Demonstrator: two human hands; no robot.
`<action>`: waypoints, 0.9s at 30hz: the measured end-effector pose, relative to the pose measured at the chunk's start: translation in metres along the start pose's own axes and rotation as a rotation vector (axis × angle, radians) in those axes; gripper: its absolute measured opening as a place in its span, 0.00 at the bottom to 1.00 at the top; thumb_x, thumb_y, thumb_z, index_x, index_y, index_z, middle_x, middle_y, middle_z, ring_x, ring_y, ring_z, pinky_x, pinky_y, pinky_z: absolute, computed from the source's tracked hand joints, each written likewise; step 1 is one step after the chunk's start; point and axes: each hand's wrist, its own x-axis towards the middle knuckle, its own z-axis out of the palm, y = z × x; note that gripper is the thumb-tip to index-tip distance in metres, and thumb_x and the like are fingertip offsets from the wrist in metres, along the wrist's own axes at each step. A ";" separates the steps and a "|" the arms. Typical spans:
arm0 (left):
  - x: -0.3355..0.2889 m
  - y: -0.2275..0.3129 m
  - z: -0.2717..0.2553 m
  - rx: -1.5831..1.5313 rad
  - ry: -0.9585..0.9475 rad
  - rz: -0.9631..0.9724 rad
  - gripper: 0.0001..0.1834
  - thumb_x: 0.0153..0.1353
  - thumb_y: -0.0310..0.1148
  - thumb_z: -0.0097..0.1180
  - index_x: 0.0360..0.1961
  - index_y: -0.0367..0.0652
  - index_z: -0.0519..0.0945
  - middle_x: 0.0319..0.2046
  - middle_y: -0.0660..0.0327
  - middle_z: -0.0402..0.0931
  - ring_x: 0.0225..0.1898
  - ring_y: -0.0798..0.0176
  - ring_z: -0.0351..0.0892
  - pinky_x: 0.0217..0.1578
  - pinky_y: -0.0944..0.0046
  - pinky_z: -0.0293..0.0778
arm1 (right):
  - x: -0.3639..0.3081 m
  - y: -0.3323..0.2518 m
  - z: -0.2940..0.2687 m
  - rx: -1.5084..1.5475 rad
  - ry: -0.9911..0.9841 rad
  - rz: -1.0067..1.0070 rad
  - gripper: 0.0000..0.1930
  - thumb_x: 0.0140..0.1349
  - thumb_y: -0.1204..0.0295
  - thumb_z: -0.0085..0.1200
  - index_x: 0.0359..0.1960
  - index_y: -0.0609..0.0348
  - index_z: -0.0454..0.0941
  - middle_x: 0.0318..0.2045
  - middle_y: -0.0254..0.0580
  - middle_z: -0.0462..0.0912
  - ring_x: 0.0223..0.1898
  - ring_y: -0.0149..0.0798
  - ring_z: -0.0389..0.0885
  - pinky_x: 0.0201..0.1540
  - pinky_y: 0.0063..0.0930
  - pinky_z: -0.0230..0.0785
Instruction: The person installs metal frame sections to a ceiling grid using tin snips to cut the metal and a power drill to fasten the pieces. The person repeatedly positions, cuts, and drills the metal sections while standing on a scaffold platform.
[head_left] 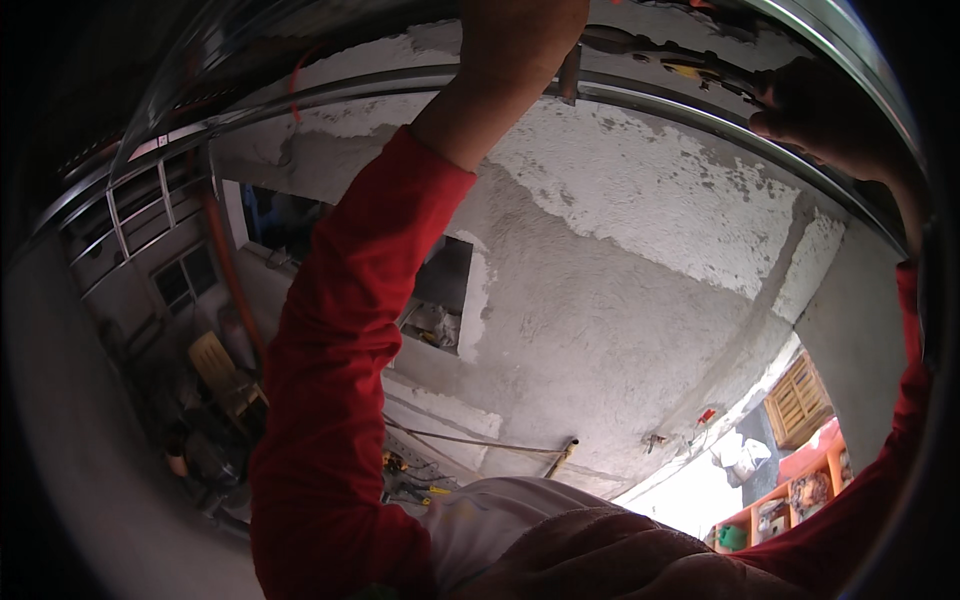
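My left hand (525, 35) is raised to the top edge of the view beside a thin metal channel (640, 92). Its fingers are cut off by the frame, so what they hold is hidden. High on the right, my right hand (825, 125) closes on the end of a dark metal pliers-like tool (690, 68) with a yellow part. The tool reaches left along the channel toward my left hand. A short metal upright (569, 75) meets the channel beside my left wrist. Both forearms are in red sleeves.
Metal framing (140, 210) hangs at the left. Behind stands a rough, partly plastered wall (600, 270) with an opening (440, 290). Low left are a yellowish chair (225, 370) and an orange-brown pole (232, 270). Orange shelves (790, 500) and a wooden crate (797, 403) lie lower right.
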 end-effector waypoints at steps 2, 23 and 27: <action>0.000 0.000 0.001 0.032 0.018 0.002 0.31 0.60 0.21 0.48 0.64 0.14 0.66 0.59 0.23 0.70 0.58 0.35 0.79 0.48 0.53 0.81 | -0.006 -0.005 0.006 -0.117 0.115 -0.098 0.16 0.68 0.59 0.63 0.42 0.60 0.82 0.30 0.42 0.82 0.35 0.37 0.82 0.46 0.37 0.75; -0.070 -0.012 -0.049 -1.246 -0.406 -0.318 0.58 0.58 0.56 0.72 0.77 0.39 0.52 0.73 0.45 0.58 0.76 0.45 0.57 0.72 0.42 0.61 | 0.033 0.039 0.156 1.175 0.223 -0.176 0.22 0.71 0.49 0.57 0.42 0.59 0.76 0.30 0.36 0.78 0.27 0.26 0.75 0.38 0.27 0.73; -0.105 0.006 -0.018 -1.293 -0.351 -0.281 0.46 0.59 0.41 0.72 0.73 0.42 0.60 0.70 0.46 0.64 0.73 0.45 0.63 0.68 0.41 0.65 | 0.061 0.034 0.162 1.268 0.388 -0.252 0.24 0.71 0.47 0.57 0.43 0.61 0.78 0.30 0.36 0.78 0.27 0.28 0.74 0.37 0.30 0.71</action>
